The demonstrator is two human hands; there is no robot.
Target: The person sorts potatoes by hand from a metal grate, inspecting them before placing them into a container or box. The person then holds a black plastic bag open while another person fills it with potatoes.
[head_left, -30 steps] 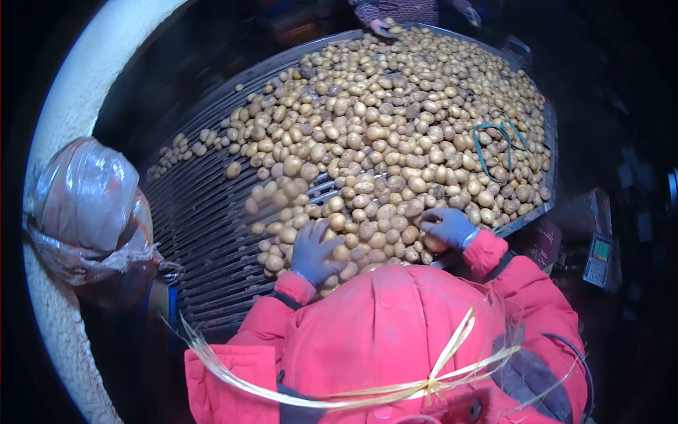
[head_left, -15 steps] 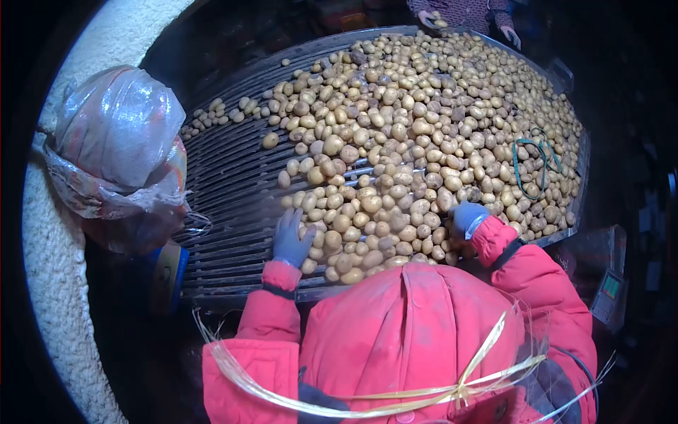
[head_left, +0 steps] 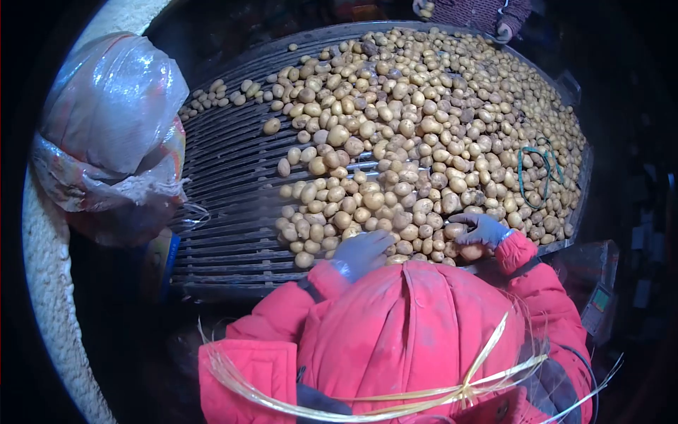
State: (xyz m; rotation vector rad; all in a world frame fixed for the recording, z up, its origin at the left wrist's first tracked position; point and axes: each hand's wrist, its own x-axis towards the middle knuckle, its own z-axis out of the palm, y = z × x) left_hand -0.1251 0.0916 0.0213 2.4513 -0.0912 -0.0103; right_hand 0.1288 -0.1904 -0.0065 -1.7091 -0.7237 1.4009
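Both my hands wear bluish-grey gloves, and red padded sleeves cover my arms. My left hand [head_left: 362, 253], a little blurred, lies with fingers stretched over the near edge of the heap of potatoes [head_left: 395, 162]. Over to the right, my right hand [head_left: 484, 232] curls its fingers around a brownish potato [head_left: 471, 251] close to the front edge. Another potato [head_left: 455, 230] sits at its fingertips. The potatoes are yellowish-brown, some darker with soil, and lie on a slatted metal grading table [head_left: 226, 177]. Part of my right palm is hidden.
A green cord loop [head_left: 522, 177] lies on the potatoes at right. A full white woven sack [head_left: 113, 106] stands at left beside a pale rough wall [head_left: 53, 297]. Another person's hand [head_left: 503, 32] is at the far edge. A device with a small screen [head_left: 600, 300] sits at lower right.
My left hand has moved right and toward me, from the heap's left side to its near edge. My right hand has shifted slightly nearer. The view has tilted a little.
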